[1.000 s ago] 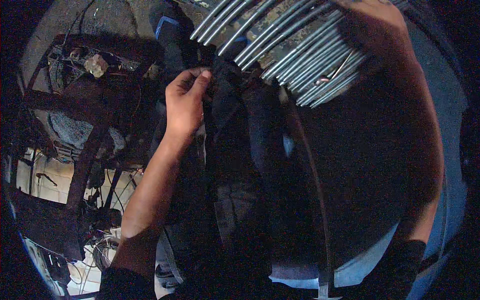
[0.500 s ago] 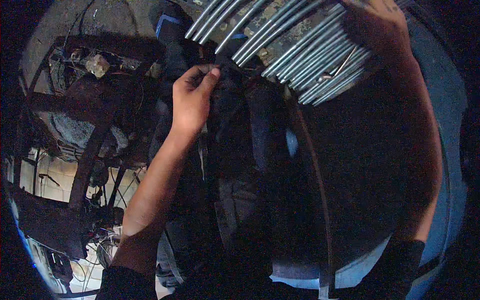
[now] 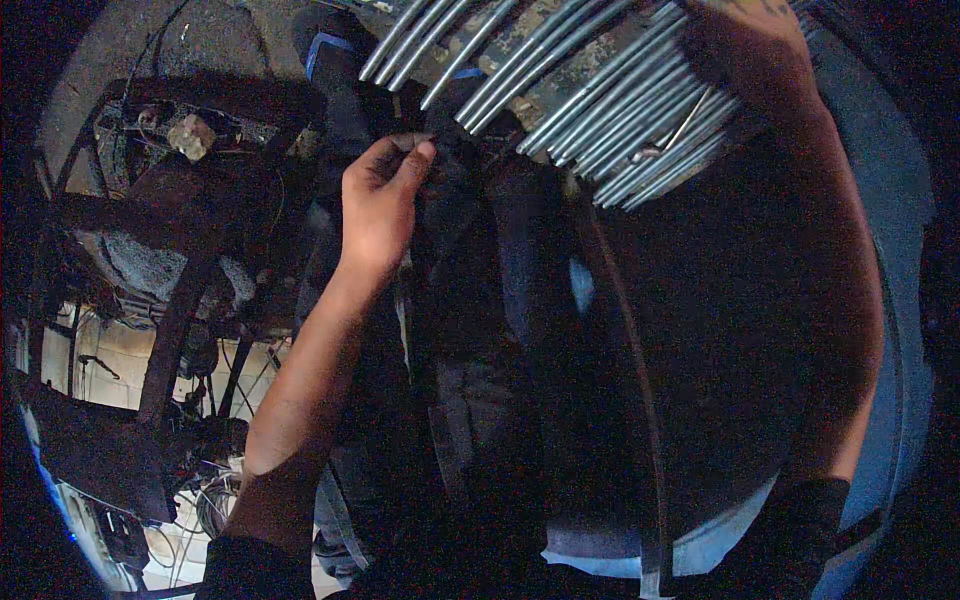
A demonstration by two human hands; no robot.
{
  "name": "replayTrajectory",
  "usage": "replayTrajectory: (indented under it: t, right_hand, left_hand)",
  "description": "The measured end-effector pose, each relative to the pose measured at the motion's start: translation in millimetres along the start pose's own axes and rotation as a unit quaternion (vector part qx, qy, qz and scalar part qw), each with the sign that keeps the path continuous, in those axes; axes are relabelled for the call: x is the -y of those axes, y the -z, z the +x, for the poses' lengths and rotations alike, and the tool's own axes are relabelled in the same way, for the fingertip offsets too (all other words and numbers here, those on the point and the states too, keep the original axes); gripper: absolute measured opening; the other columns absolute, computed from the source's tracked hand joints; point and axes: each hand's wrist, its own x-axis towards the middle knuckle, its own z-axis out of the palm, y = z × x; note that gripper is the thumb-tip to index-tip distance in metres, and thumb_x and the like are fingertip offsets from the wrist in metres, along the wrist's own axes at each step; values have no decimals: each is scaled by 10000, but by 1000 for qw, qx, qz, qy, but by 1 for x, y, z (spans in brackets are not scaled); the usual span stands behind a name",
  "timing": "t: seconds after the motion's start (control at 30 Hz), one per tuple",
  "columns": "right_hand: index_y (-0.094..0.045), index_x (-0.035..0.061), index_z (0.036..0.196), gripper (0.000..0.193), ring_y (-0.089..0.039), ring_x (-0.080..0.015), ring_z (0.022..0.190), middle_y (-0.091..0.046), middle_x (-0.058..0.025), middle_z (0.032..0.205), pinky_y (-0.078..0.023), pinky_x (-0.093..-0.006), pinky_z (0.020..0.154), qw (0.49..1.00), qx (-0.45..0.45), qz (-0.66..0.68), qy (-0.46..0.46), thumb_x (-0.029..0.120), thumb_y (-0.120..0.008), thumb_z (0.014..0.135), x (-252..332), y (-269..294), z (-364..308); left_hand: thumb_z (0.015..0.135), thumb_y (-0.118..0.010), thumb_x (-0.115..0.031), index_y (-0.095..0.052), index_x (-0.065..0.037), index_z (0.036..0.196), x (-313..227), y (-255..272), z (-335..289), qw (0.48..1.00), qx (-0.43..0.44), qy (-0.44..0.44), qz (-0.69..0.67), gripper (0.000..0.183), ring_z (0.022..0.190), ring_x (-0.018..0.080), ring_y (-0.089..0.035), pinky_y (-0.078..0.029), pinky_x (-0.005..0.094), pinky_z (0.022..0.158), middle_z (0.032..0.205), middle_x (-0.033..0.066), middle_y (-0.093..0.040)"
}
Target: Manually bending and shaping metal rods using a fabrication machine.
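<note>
1. The dark frame [image 3: 175, 330], seemingly metal, stands off the left side of the counter, with a pale lump [image 3: 190, 137] by its upper bars.
2. The counter [image 3: 570, 72] has a worn, mottled top; deep shadow hides much of its near edge.
3. The metal rods [image 3: 598, 105] lie side by side on it, near ends reaching or passing that edge, sparse toward its left corner and crowded to the right. Judging by the sheen, they should be stiff, smooth, rather slippery and hard to break, each probably light but heavy as a bunch; mid-length suits a balanced hold, a near end a simple pull.
4. The right hand [image 3: 735, 50] is over the crowded rods, its fingers lost in shadow: I cannot tell their grip.
5. The left hand [image 3: 382, 200] is just off the near edge, thumb and fingertips together; anything thin between them is indiscernible. Against one second ago, its fingertips sit farther right, below the left-hand rods' ends; the rods appear slightly farther left in view.
6. A thin bent piece [image 3: 690, 120] lies among the right-hand rods.
</note>
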Motion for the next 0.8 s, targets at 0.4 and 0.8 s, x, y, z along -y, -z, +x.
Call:
replayTrajectory:
  t: [0.4,0.8]
  right_hand:
    - [-606,79,828,44,-591,-245,829,-582,-88,851,-513,-364,729,950,63,249,-175,104,-630,799,10,34,-3]
    - [-517,-11,1104,238,-605,-200,934,-606,-112,978,-491,-346,831,424,40,805,-413,61,-530,877,105,113,25]
  left_hand:
    - [883,-595,-116,-624,24,947,11,0,-24,998,34,49,26,156,757,58,-528,-426,216,698,810,15,-617]
    - [876,-600,-97,-652,18,1030,-14,-7,-85,967,238,-15,-92,199,773,80,-575,-464,223,708,850,43,-658]
